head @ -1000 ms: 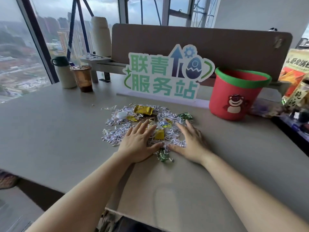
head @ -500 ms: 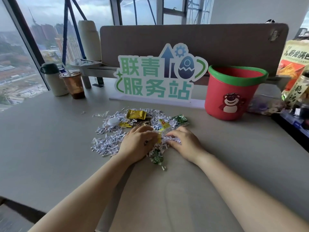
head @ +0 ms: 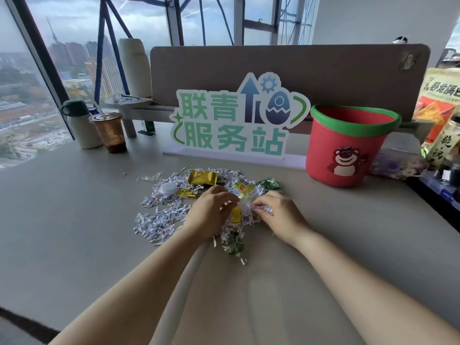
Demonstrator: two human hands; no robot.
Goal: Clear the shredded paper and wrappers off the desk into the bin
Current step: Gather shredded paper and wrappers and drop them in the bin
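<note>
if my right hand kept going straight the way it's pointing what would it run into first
The right hand points left and slightly away. It grips the shredded paper bunched between both hands; straight on, it would probably meet the left hand next, though depth is unclear.

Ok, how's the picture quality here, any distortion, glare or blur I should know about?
Head view: the wide-angle lens tilts and bends the window frames near the borders; soft overcast daylight, no glare on the desk, only faint shadows; shredded paper and bin fairly sharp, snack bags at the right edge softer.
</note>
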